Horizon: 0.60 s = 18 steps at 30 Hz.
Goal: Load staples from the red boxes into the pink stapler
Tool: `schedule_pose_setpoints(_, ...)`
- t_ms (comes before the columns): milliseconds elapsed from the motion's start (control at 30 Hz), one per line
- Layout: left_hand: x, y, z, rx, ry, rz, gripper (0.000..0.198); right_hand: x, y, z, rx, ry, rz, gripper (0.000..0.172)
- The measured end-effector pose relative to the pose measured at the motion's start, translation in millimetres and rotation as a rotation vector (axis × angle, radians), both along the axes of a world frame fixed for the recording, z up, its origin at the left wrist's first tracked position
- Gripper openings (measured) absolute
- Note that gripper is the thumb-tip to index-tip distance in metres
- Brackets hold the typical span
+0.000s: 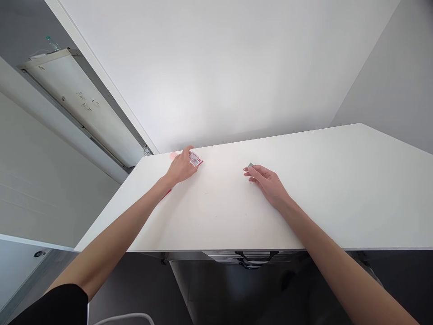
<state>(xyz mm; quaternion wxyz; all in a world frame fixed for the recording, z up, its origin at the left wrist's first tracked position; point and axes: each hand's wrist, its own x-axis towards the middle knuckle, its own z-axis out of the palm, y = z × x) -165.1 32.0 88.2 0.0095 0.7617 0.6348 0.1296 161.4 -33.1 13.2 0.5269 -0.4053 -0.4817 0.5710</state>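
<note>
Observer: red-and-white pack sits under the fingertips of the left hand, far out on the counter and close to its back edge and the wall. Fingers curl round it, grasping it.

Checker: Right hand?

Observer: Lies low on the counter, fingers stretched. Index tip touches the grey piece. Pinched or merely touched: cannot tell.

Checker: Handling?

Observer: Judged, not tested: both light and stiff. Pack is thin and flat and the counter is smooth, so it likely slides; take it by its long edges, thumb opposite fingers. Grey piece is tiny, so a fingertip pinch only, and it is easily flicked away.

Checker: Room?

Observer: Wide bare counter between the hands and right of the right hand. Left of the left hand the counter's corner is near. A red sliver shows beneath that wrist. Front edge lies back toward the elbows.
</note>
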Motion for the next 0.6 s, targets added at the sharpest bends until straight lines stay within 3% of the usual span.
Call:
schedule_pose_setpoints(133, -11.2, -0.2, -2.3, 0.031, 0.01, 0.055, 0.078, -0.4, 0.7, 0.8, 0.0, -0.003, 0.006, 0.042)
schedule_pose_setpoints(267, -9.9, -10.1, -9.3, 0.062, -0.071, -0.073, 0.074, -0.5, 0.8, 1.5, -0.003, -0.012, 0.011, 0.042)
schedule_pose_setpoints(400, 21.9, -28.9, -28.7, 0.021, -0.219, -0.248, 0.078, -0.7, 1.7, 1.9, 0.008, -0.004, 0.015, 0.041)
schedule_pose_setpoints(600, 81.9, -45.5, -54.2, -0.008, -0.375, -0.345, 0.075, -1.4, 2.5, 4.5, 0.008, 0.015, 0.015, 0.041)
